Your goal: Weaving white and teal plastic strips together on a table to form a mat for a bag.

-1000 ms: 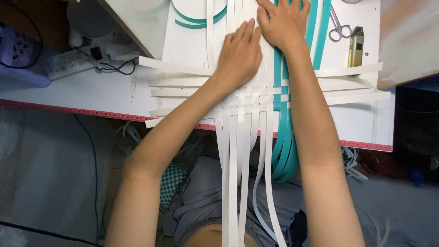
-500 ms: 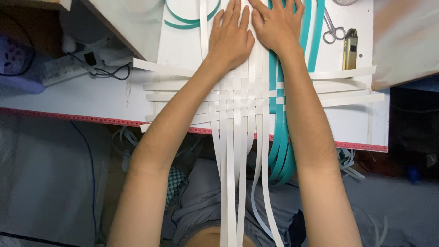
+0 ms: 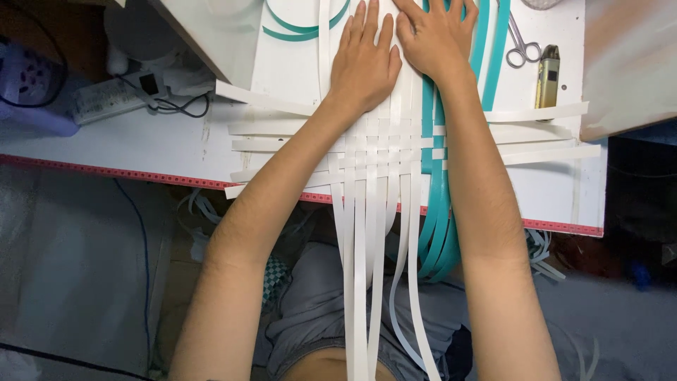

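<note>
Fingers of both hands lie flat and spread, grasping nothing, pressing the white strips (image 3: 377, 152) on the table (image 3: 176, 141); left hand (image 3: 364, 65) and right hand (image 3: 431, 39) have slid farther up the weave, flattening it. About five horizontal strips, five vertical, several teal strips (image 3: 436, 212), one pair of scissors (image 3: 520, 48)

both hands (image 3: 398, 53) flat on woven strips (image 3: 381, 152)

hands (image 3: 395, 60) on woven strips (image 3: 381, 152) | scissors (image 3: 520, 48) right | power strip (image 3: 113, 99) left
</note>
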